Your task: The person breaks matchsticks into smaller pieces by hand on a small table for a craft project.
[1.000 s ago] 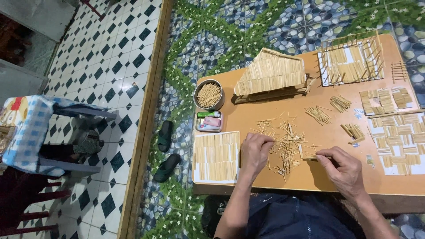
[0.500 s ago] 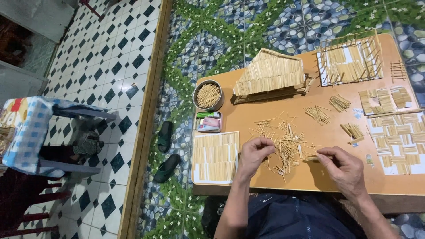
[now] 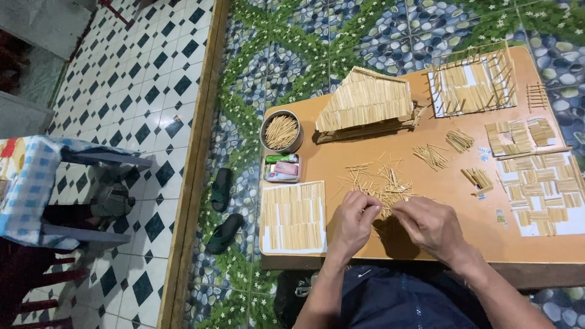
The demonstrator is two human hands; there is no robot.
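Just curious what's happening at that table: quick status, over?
Left hand and right hand pinching at loose sticks on table. Stick-built roof beyond. Nothing in the way.

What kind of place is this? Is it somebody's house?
Probably a home craft corner. A low wooden table stands on a pebble-patterned floor. On it are a stick-built model house and a tin of sticks. Slippers lie beside it. Both hands sort loose sticks.

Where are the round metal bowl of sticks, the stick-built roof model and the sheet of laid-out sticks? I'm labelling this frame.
Round metal bowl of sticks (image 3: 263, 135): head view, on its left rim.
Stick-built roof model (image 3: 365, 100): head view, on the sloped panel.
Sheet of laid-out sticks (image 3: 294, 216): head view, on its middle rows.
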